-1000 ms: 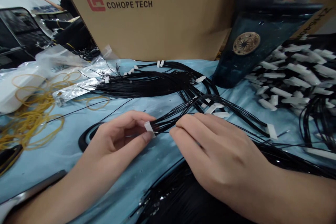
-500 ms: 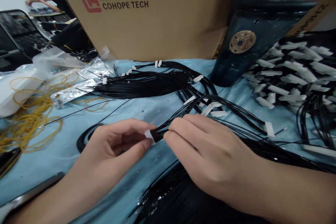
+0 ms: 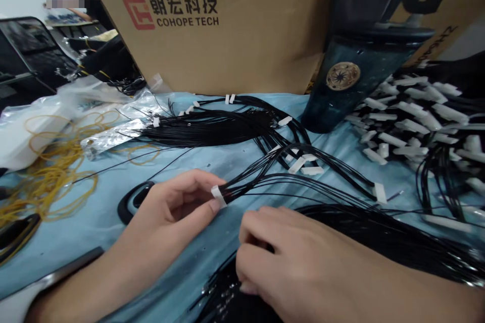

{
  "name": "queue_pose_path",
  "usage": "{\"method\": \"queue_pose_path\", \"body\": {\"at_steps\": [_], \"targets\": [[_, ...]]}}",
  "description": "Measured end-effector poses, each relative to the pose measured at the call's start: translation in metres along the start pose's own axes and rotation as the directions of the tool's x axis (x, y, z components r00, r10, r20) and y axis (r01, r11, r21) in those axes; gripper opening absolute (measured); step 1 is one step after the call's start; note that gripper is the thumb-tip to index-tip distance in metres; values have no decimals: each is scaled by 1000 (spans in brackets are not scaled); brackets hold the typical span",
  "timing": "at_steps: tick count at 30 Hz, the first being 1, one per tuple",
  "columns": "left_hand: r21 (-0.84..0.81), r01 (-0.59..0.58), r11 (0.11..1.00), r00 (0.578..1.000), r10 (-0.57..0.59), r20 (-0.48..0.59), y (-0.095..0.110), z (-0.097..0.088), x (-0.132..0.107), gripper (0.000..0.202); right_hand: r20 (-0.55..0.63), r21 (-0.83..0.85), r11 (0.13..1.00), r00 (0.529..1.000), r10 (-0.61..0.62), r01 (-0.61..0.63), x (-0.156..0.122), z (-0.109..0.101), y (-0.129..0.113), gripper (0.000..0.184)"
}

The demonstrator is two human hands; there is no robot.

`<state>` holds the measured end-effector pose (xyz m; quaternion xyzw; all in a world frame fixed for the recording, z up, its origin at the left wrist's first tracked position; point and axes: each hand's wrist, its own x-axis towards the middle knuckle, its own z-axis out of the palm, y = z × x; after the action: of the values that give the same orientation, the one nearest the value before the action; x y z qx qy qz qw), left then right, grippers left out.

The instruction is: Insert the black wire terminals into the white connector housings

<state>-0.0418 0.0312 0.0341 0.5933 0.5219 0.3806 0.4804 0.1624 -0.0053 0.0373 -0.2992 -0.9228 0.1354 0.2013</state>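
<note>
The left hand [image 3: 162, 217] held a white plastic connector [image 3: 217, 196] in a narrow pinch between thumb and forefinger, near the front middle of the light-blue cloth [image 3: 185, 161]. Fine black wires [image 3: 265, 181] fanned rightward from it. The right hand [image 3: 288, 267] lay curled and narrow at the front edge against a thick black wire bundle [image 3: 364, 227]; any grip could not be confirmed. Risk: the glossy, thin strands crossed neighbouring wires, so a hard pull could snag them and strain the connector end. Loose yellow rubber bands [image 3: 56, 161] at the left edge and angular white connectors [image 3: 401, 121] heaped toward the right corner could also catch stray loops.
</note>
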Motion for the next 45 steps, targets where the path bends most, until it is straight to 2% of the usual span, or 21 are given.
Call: {"method": "queue_pose_path", "body": {"at_steps": [2, 4, 8, 11, 13, 18, 31, 38, 45], "targets": [[-25, 11, 1000, 1000, -10, 11, 1, -1, 2, 9, -8, 41, 998, 998, 55, -55, 3, -7, 2, 18], [-55, 10, 998, 1000, -10, 10, 1, -1, 4, 9, -73, 112, 986, 989, 132, -123, 7, -10, 5, 19], [-128, 5, 992, 1000, -2, 26, 0, -2, 5, 10, -218, 268, 940, 937, 274, -213, 12, 1, 14, 23], [-142, 17, 990, 999, -12, 33, 1, -2, 5, 10, -320, 231, 951, 908, 272, -203, 11, 10, 20, 19], [-141, 22, 990, 1000, -19, 18, 1, -1, 4, 10, -343, 191, 961, 904, 255, -199, 9, 12, 22, 19], [-153, 37, 988, 999, -38, -3, 2, 0, 2, 10, -309, 197, 949, 903, 299, -246, 8, 11, 25, 23], [-130, 58, 990, 998, -60, -12, 7, 2, 1, 14, -312, 166, 951, 901, 302, -262, 8, 12, 26, 24], [-97, 23, 995, 1000, -25, -13, 6, 3, 2, 17, -325, 170, 949, 894, 309, -266, 8, 12, 26, 24], [-28, -19, 999, 1000, 18, -16, 4, 2, 1, 14, -334, 194, 958, 904, 265, -209, 6, 9, 24, 27]]}}
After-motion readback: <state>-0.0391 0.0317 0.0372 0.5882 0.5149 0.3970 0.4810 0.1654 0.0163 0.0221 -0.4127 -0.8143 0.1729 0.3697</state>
